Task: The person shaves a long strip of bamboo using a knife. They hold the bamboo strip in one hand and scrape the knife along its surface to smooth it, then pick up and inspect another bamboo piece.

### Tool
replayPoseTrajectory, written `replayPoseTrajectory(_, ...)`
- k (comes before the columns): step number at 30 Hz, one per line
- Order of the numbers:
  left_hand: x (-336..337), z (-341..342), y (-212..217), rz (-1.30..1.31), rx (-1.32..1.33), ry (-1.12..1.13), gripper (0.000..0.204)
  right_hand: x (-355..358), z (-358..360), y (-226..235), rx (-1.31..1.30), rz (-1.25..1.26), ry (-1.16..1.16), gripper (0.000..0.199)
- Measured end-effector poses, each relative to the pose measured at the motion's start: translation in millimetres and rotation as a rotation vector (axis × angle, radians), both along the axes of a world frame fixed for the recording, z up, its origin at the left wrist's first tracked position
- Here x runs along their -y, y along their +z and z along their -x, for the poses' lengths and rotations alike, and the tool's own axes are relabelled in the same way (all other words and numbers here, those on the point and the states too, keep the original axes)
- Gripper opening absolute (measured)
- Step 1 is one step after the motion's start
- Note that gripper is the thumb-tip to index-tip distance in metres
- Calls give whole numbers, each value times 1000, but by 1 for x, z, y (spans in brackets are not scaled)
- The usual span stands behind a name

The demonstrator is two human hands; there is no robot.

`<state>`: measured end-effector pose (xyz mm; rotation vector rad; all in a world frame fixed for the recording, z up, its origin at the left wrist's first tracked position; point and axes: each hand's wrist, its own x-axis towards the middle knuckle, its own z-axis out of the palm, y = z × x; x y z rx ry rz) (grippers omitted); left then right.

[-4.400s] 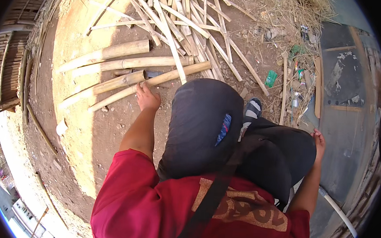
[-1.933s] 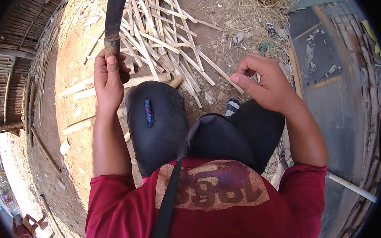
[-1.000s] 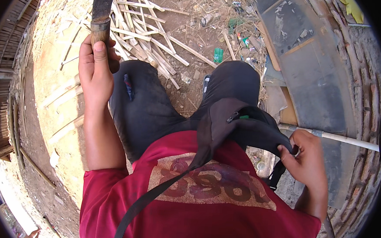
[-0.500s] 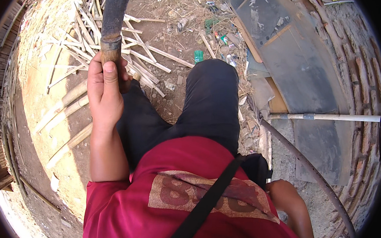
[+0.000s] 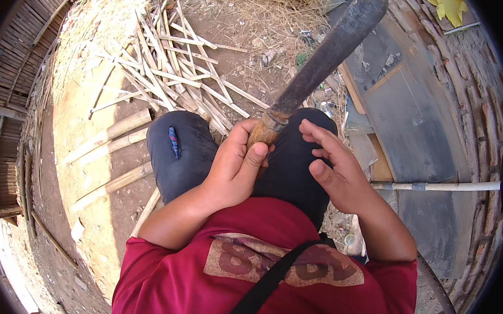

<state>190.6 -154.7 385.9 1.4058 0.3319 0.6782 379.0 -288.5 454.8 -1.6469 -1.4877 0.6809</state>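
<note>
My left hand (image 5: 232,168) is wrapped round the wooden handle of a machete (image 5: 325,58), in front of my lap. Its broad dark blade slants up and to the right, away from me. A metal collar joins blade and handle. To the right of the handle, my right hand (image 5: 338,169) is raised with fingers apart and nothing in it. It hovers over my right thigh, close to the machete but not touching it.
A heap of split bamboo strips (image 5: 181,78) lies on the dirt ahead to the left. Nearer are several bamboo poles (image 5: 111,136). Dark boards (image 5: 420,121) lean along a brick wall (image 5: 479,102) on the right, crossed by a pale pipe (image 5: 440,186). Dry straw (image 5: 278,0) lies far ahead.
My left hand has brought the machete from the far left to the middle, tilting its blade rightward. My right hand has come up from beside my hip toward the handle.
</note>
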Motion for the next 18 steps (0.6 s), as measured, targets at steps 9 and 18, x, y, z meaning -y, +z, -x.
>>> replayPoseTrajectory(9, -29, 20, 36, -703, -481, 159, 32, -83, 40, -72, -780, -89, 55, 50)
replayPoseTrajectory(18, 5, 53, 72, -414, 391, -926, 27, -157, -50, -81, -658, 110, -336, 43)
